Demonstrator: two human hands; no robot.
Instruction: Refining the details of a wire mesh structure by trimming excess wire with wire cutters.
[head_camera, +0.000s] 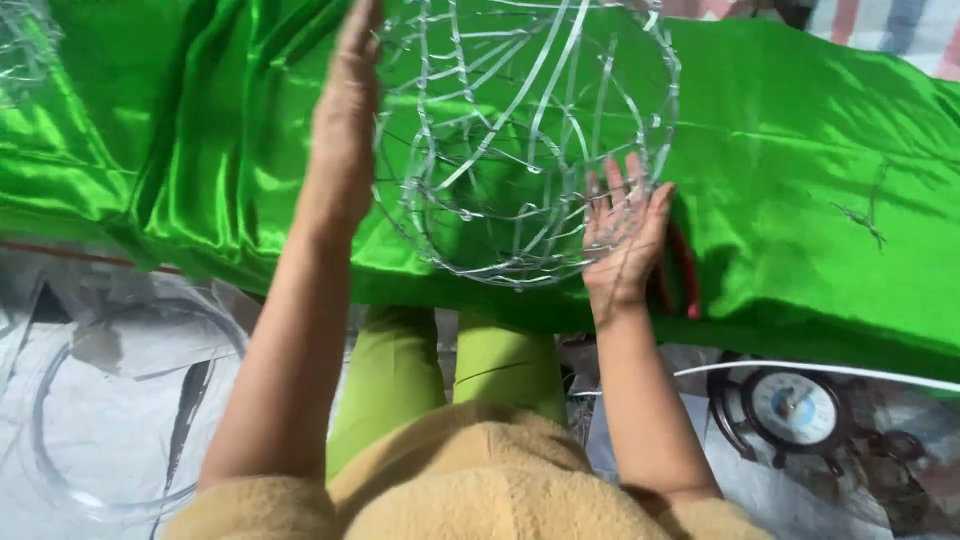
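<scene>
Closest to me are tan fleece sleeves and green trousers; past them I see both hands up on a round wire frame (525, 150) that stands on the green satin cloth (820, 180). I have the left hand (345, 130) flat and open against the frame's left side, fingers pointing away from me. The right hand (625, 235) is spread open on the lower right rim, palm to the wire, nearer to me than the left. So the frame sits between the two palms, neither hand closed around it. It is ball-like, with no clear long axis; I think its ringed opening faces toward me.
</scene>
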